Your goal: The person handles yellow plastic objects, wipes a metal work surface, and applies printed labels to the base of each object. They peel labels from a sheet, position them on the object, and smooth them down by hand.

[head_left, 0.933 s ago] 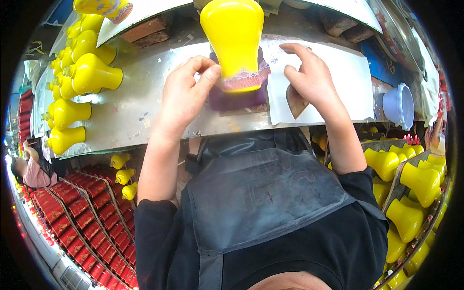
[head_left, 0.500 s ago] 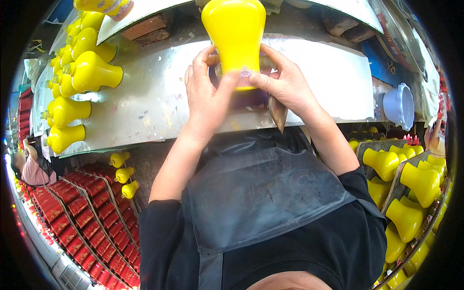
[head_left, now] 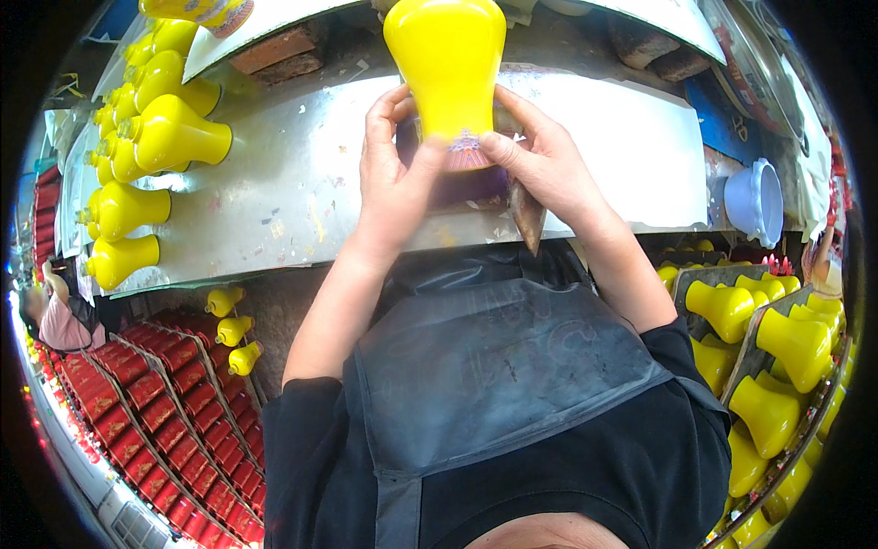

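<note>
1. One brown tool (head_left: 526, 218), flat, pointed and seemingly wooden, tucked in the right hand (head_left: 544, 154), with its tip toward the near edge.
2. Right hand also curved round the right side of the foot of the yellow vase (head_left: 445, 64), with thumb on the patterned band (head_left: 468, 149). Left hand (head_left: 393, 183) cupped round the left side, with thumb at the band's left part; that thumb slightly blurred.
3. Step in hand, as judged: pressing the band flat onto the near face of the foot. Next move judged to call for light, even thumb pressure outward, then a pass of the tool's edge over any wrinkles. Possible fault: creasing or slipping at the curve.
4. Band thin and sheet-like, with reddish stripes and finer bluish ornament.
5. Vase between both hands, foot near and broad shoulder far. Glossy, smooth, waisted; neck out of view.
6. Purple block (head_left: 457, 190) at the foot, partly hidden by hands; exact contact not determinable.
7. Metallic-looking table (head_left: 293, 192), flecked with paint. Flat white sheet (head_left: 631, 156) to the right; beyond it, a pale blue, round-rimmed bowl (head_left: 754, 201).
8. Several glossy vases (head_left: 178, 133), also yellow, clustered at left.
9. Farther off: rough reddish bricks (head_left: 274, 57) beside a white board (head_left: 256, 27).
</note>
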Available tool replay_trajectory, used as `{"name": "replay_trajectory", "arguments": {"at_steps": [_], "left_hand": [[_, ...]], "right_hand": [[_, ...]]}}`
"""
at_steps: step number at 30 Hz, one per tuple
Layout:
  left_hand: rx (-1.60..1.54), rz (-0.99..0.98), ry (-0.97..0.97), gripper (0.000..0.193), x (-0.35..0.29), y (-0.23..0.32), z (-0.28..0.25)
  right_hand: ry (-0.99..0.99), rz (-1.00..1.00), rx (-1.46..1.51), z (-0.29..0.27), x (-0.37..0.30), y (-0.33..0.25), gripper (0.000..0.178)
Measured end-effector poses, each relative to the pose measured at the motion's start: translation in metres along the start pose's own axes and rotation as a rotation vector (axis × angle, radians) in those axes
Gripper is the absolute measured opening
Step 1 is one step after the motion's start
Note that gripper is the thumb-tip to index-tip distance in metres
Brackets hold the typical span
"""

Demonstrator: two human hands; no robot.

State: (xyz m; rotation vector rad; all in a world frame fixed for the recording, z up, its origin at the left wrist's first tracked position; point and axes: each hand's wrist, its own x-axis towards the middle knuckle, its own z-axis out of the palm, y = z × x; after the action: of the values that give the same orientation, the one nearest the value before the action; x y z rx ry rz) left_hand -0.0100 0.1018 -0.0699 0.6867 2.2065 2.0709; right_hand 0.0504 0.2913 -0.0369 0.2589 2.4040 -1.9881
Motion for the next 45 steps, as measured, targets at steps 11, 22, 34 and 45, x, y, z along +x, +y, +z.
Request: {"name": "replay_trajectory", "arguments": {"at_steps": [11,22,34,45], "left_hand": [[-0.019,-0.027,0.000,0.063,-0.002,0.001,0.004],[-0.009,-0.016,-0.004,0.064,-0.002,0.002,0.004],[0.092,-0.134,-0.023,0.079,-0.001,0.013,0.002],[0.041,-0.216,-0.055,0.081,0.000,0.014,0.006]], "right_hand": [[0.051,-0.023,-0.081,0.006,-0.001,0.000,0.070],[0.036,-0.011,-0.021,0.005,0.000,0.003,0.073],[0.146,-0.008,-0.213,0.006,0.010,-0.011,0.090],[0.045,0.066,-0.092,0.002,0.013,-0.008,0.085]]}}
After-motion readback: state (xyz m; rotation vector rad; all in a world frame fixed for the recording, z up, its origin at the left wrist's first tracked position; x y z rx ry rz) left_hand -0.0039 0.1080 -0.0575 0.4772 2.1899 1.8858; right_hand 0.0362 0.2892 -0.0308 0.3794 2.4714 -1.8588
